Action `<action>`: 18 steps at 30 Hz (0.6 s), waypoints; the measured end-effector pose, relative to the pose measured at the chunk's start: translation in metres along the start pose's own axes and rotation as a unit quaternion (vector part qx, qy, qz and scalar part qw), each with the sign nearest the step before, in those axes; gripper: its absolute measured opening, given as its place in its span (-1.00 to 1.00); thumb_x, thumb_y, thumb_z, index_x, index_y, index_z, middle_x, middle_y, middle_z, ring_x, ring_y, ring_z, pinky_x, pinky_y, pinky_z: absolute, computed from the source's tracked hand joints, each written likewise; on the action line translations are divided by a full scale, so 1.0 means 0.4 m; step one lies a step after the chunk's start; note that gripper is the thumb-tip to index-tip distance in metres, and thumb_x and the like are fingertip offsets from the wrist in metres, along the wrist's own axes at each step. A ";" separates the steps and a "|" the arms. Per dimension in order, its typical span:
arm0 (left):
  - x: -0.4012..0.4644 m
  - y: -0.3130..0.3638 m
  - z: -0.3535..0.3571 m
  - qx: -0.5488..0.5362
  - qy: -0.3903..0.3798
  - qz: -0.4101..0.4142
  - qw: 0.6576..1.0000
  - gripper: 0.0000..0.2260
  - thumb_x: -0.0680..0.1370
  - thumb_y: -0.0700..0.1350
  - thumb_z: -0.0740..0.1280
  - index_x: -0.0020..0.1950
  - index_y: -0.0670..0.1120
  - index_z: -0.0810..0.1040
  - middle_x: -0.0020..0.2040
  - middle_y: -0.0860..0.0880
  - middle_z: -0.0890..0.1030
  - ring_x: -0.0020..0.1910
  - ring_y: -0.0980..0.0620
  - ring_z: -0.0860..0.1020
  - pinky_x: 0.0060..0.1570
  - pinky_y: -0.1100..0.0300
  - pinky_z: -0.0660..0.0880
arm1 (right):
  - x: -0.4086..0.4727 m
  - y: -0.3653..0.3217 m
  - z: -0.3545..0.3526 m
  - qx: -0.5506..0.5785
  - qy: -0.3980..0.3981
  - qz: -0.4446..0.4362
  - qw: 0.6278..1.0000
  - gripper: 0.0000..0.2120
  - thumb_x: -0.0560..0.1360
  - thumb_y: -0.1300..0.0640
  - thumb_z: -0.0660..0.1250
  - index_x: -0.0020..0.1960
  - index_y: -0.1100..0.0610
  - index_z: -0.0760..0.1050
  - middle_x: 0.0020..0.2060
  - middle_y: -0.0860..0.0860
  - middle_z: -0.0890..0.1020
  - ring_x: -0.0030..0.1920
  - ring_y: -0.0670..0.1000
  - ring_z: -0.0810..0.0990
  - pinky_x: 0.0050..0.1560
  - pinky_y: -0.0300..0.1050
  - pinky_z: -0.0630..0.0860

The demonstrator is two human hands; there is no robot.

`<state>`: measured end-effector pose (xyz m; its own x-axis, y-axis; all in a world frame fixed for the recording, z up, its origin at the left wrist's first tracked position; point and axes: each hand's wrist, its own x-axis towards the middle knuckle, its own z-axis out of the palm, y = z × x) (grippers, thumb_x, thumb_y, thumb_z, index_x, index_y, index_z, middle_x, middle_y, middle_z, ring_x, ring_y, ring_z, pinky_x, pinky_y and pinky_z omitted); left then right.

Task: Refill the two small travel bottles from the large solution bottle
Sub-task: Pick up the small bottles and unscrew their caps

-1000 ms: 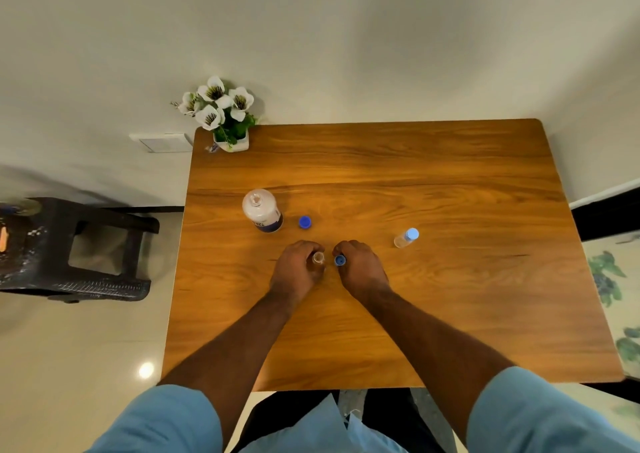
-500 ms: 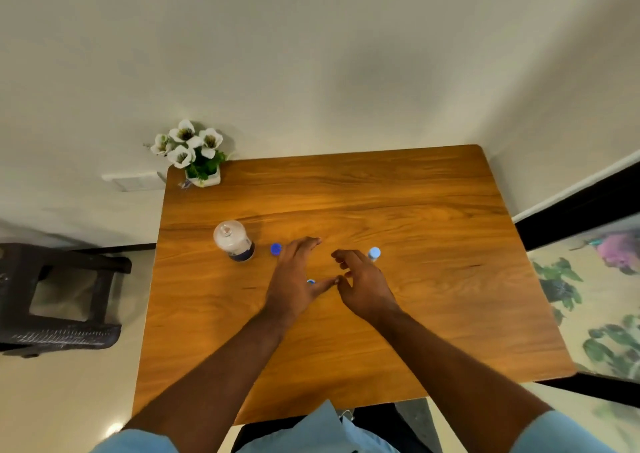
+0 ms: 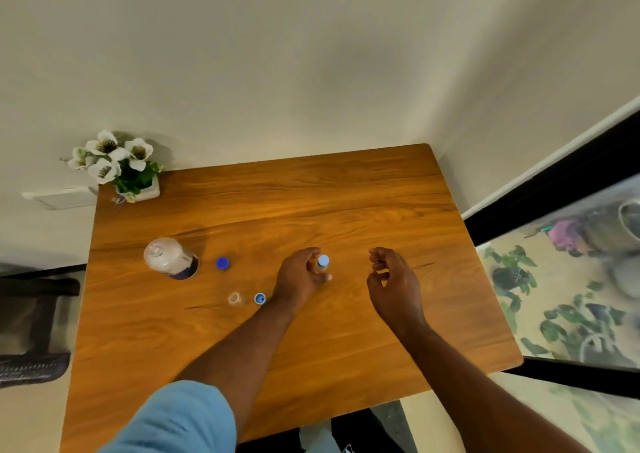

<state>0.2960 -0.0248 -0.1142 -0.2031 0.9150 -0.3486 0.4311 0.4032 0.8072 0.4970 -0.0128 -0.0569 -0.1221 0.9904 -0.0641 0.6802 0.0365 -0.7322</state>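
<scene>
Capped travel bottle (image 3: 322,263) in left hand (image 3: 298,277) grip, right hand (image 3: 393,281) apart

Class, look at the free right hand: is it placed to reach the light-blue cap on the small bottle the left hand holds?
Probably yes. The right hand hovers beside the capped small bottle, with only bare table between them, and the left hand leaves the cap exposed.

Large solution bottle (image 3: 169,258) is standing uncapped at centre left; open travel bottle (image 3: 234,298) is standing lower centre; capped travel bottle (image 3: 322,263) is standing mid-frame.
</scene>
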 end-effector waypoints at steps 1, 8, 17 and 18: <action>0.006 -0.005 0.010 -0.001 0.008 -0.005 1.000 -0.52 0.37 -0.13 0.61 0.27 -0.11 0.62 0.06 -0.08 0.68 -0.04 -0.01 0.61 -0.05 0.26 0.45 | -0.003 0.009 -0.008 0.000 -0.004 0.000 1.000 -0.58 0.48 0.33 0.35 0.32 0.08 0.49 0.12 -0.08 0.60 0.05 -0.17 0.57 -0.05 -0.37 0.50; 0.020 0.064 -0.023 -0.040 0.077 0.021 0.996 -0.62 0.41 -0.10 0.58 0.19 -0.14 0.66 0.03 -0.05 0.70 0.02 0.00 0.64 0.02 0.08 0.60 | 0.048 -0.037 -0.065 0.010 -0.037 -0.055 0.998 -0.67 0.52 0.25 0.37 0.27 0.06 0.52 0.08 -0.11 0.61 -0.01 -0.20 0.59 -0.09 -0.39 0.48; 0.032 0.482 -0.300 -0.115 0.172 0.202 0.957 -0.76 0.40 -0.01 0.55 -0.03 -0.11 0.69 -0.17 -0.14 0.71 -0.19 -0.10 0.68 -0.09 0.00 0.63 | 0.292 -0.476 -0.264 0.092 -0.008 -0.249 0.964 -0.83 0.51 0.11 0.44 0.10 0.02 0.60 -0.04 -0.20 0.65 -0.11 -0.15 0.63 -0.10 -0.25 0.57; 0.022 0.541 -0.343 -0.126 0.173 0.221 0.951 -0.75 0.41 -0.01 0.55 -0.02 -0.13 0.69 -0.19 -0.18 0.69 -0.21 -0.13 0.69 -0.11 0.01 0.66 | 0.312 -0.538 -0.301 0.096 -0.006 -0.273 0.957 -0.86 0.51 0.09 0.45 0.06 -0.01 0.60 -0.06 -0.21 0.66 -0.12 -0.14 0.63 -0.09 -0.22 0.58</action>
<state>0.2670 0.0689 0.1228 -0.3474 0.9172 0.1951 0.3265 -0.0767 0.9421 0.4225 0.1192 0.1744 -0.4303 0.8295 0.3560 0.3674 0.5212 -0.7703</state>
